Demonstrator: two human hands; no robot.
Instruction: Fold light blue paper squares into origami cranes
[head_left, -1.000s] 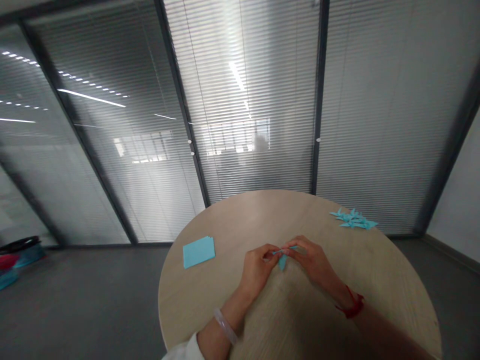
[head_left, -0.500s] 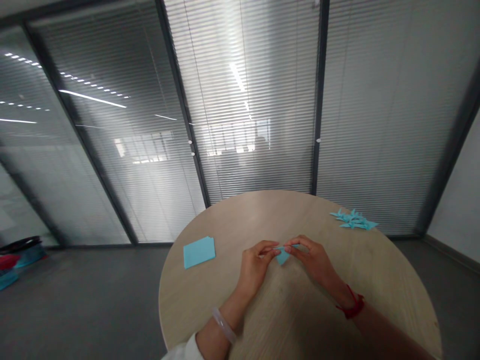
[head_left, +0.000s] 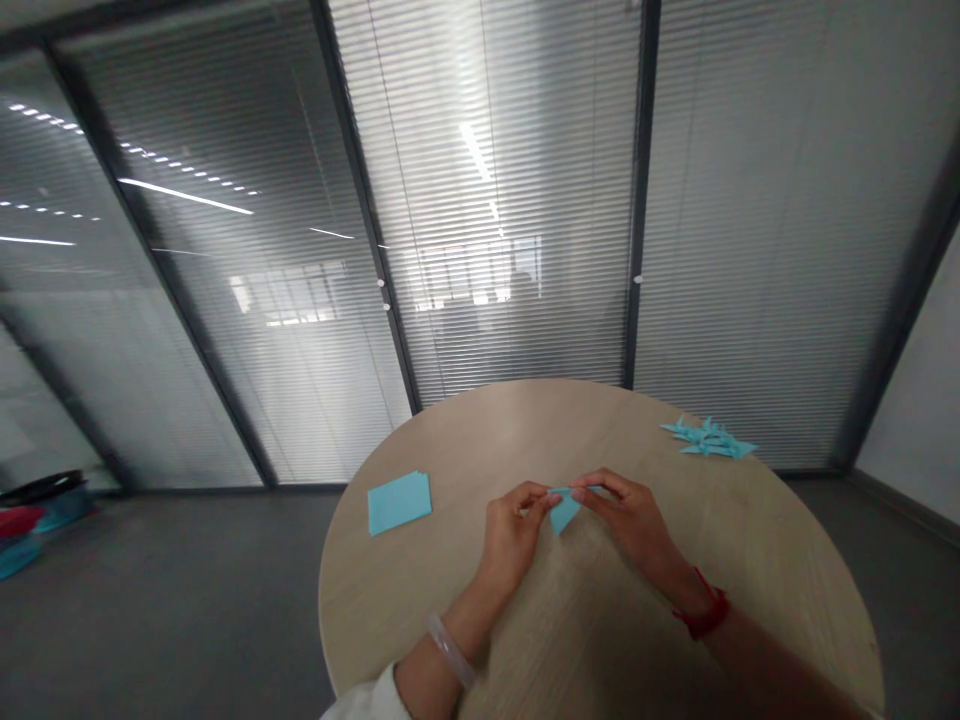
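Observation:
A small folded piece of light blue paper (head_left: 562,512) is held between both hands over the middle of the table, one corner pointing down toward me. My left hand (head_left: 514,530) pinches its left upper edge between thumb and fingers. On the opposite side, my right hand (head_left: 628,518) grips the upper right part, with a bit of the paper showing past the fingertips. Fingers cover much of the top edge, so the exact folds are hidden.
A stack of light blue paper sheets (head_left: 400,503) lies at the left of the round wooden table (head_left: 525,420). Folded blue paper cranes (head_left: 709,438) are piled near the far right edge. Glass panels with blinds (head_left: 510,200) stand behind. Red and blue objects (head_left: 21,530) rest on the floor at far left.
Both hands keep their pinch on the folded paper. The thumbs and fingertips have moved slightly apart, and more of the paper's downward corner shows, shifted a little left.

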